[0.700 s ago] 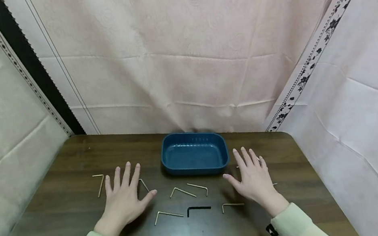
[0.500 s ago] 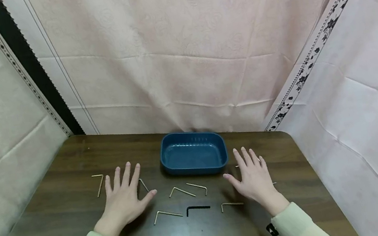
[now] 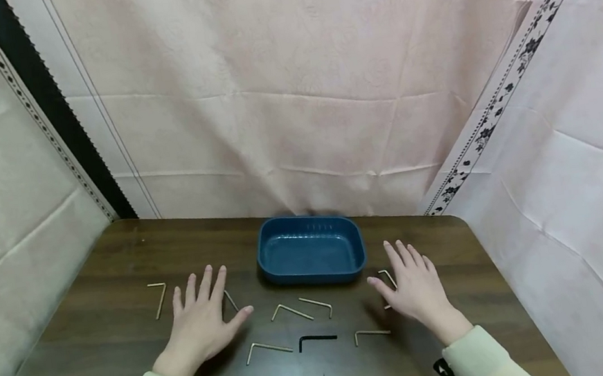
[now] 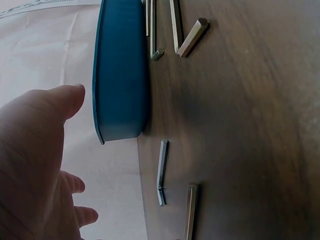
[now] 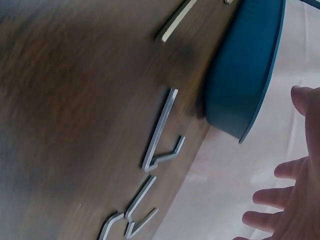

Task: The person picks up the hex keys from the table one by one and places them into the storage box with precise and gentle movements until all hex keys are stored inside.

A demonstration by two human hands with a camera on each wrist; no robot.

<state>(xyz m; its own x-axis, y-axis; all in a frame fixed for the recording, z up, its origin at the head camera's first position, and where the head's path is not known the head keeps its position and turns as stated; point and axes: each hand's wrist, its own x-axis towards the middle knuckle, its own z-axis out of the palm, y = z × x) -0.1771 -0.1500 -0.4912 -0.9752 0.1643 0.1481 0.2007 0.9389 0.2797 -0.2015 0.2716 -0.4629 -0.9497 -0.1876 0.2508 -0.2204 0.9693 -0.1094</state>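
My left hand point(image 3: 199, 327) hovers palm down with spread fingers, left of centre in the head view. Partly behind its thumb side lies a silvery L-shaped hex key point(image 3: 231, 300); a brass-coloured hex key point(image 3: 161, 301) is farther left. On the other side my right hand point(image 3: 421, 290) also hangs with fingers extended, holding nothing. By its thumb and index finger a hex key point(image 3: 389, 277) shows, and the end of another pokes out below. Between the hands lie several brass-coloured hex keys point(image 3: 293, 309) and a black hex key point(image 3: 318, 338). Both wrist views show bare fingers clear of the keys.
A blue rectangular tray point(image 3: 306, 277) stands at the back middle of the brown wooden table point(image 3: 97, 348), between and beyond the hands. Pale cloth point(image 3: 320, 81) hangs behind the table and along both sides.
My right hand has shifted slightly right, uncovering more of the hex keys beside its thumb. The head view has tilted a little, so the table sits lower. My left hand is nearly unmoved.
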